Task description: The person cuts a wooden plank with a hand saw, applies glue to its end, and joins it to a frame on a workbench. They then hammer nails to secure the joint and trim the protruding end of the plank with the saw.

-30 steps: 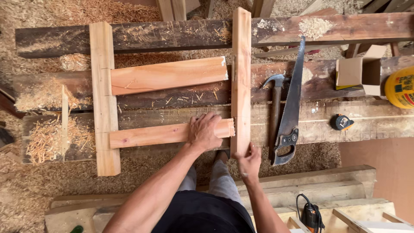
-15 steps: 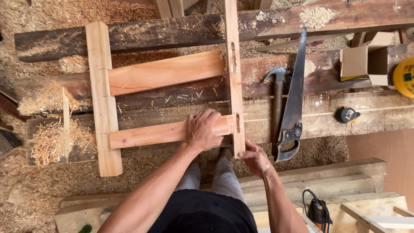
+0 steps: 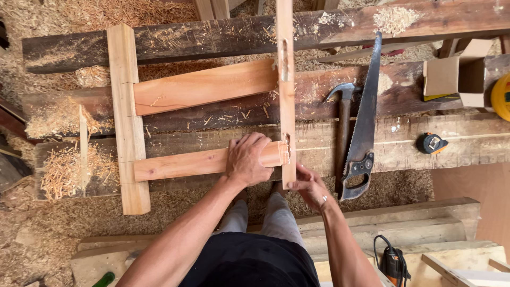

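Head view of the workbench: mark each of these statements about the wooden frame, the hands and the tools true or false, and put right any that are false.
1. The left hand presses on the lower crosspiece. True.
2. The right hand holds the handsaw. False: it grips the bottom end of the right upright; the handsaw lies untouched on the bench.
3. The hammer lies between the right upright and the handsaw. True.
4. The tape measure sits inside the cardboard box. False: it lies on the plank, below the box.
5. The upper crosspiece is tilted. True.
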A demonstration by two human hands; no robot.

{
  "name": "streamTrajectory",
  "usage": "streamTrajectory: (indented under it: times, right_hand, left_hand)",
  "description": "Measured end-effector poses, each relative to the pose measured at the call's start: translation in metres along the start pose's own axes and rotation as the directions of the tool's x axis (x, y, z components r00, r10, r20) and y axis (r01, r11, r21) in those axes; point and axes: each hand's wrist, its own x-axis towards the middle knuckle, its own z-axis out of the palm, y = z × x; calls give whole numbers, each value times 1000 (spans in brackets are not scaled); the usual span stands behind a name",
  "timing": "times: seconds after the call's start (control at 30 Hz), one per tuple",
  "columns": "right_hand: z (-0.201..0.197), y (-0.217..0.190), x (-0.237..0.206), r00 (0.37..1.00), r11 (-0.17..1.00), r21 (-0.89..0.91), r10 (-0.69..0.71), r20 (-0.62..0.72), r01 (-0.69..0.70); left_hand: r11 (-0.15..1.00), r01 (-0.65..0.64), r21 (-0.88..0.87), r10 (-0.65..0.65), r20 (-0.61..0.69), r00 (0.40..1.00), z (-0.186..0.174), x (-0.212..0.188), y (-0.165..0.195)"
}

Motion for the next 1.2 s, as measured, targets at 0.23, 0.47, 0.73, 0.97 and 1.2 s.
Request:
streamTrajectory:
  times: [0.23, 0.47, 0.73, 0.97, 1.2]
  right_hand:
    - [13, -4, 17, 998, 987, -146, 60, -23, -62]
    - [21, 9, 20, 994, 981, -162, 106, 3, -104]
    - [47, -11, 0, 984, 601, -795, -81, -162, -81]
    - [-6, 17, -25, 447, 818, -563, -462, -766, -119]
    - [-101, 25, -22, 178, 893, -373, -336, -925, -252]
  left_hand:
    - [1000, 14, -3, -14, 20, 1000, -9, -3, 5]
    - [996, 30, 79, -32, 17, 999, -6, -4, 7]
    - [997, 3, 72, -2, -20, 1000, 3, -6, 0]
    - [997, -45, 61, 47, -29, 998, 17, -7, -12]
    - [991, -35, 128, 35, 0, 999, 21, -5, -12]
